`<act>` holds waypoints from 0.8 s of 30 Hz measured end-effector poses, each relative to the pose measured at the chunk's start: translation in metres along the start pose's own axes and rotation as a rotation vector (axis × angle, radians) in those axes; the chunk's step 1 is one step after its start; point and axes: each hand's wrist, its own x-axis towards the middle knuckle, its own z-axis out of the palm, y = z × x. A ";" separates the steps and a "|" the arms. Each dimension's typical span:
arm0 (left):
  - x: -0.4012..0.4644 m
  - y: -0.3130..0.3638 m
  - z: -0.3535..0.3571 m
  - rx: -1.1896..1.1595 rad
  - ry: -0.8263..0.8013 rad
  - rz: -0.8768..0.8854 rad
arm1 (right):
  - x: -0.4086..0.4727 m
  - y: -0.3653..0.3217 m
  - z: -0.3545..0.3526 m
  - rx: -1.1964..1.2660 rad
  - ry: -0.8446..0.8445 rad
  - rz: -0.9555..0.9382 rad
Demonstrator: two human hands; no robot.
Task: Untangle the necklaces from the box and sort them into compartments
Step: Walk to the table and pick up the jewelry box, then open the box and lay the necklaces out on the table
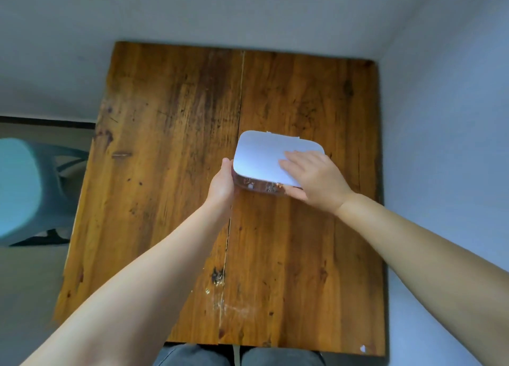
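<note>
A clear plastic box with a white lid (264,153) sits on the wooden table (170,172), right of its middle seam. Small bits of jewellery (272,187) show through the clear front wall below the lid; the rest of the contents is hidden. My left hand (221,183) grips the box's left end. My right hand (311,178) lies flat on the lid's right half, thumb hooked under the lid's front edge. The lid's front looks slightly lifted.
A pale blue plastic chair (24,189) stands left of the table. White walls close in behind the table and along its right side. My knees (237,356) are at the table's near edge.
</note>
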 end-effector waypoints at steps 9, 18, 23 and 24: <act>0.007 -0.021 -0.009 0.447 0.042 0.306 | 0.077 0.067 -0.031 0.192 0.365 0.532; 0.005 -0.026 -0.016 0.397 0.130 0.348 | 0.122 0.061 -0.001 0.254 0.118 0.721; 0.009 -0.026 -0.020 0.403 0.112 0.355 | 0.097 -0.017 0.019 0.230 0.116 0.236; 0.009 -0.026 -0.020 0.407 0.110 0.361 | 0.093 -0.030 0.028 0.179 -0.054 0.194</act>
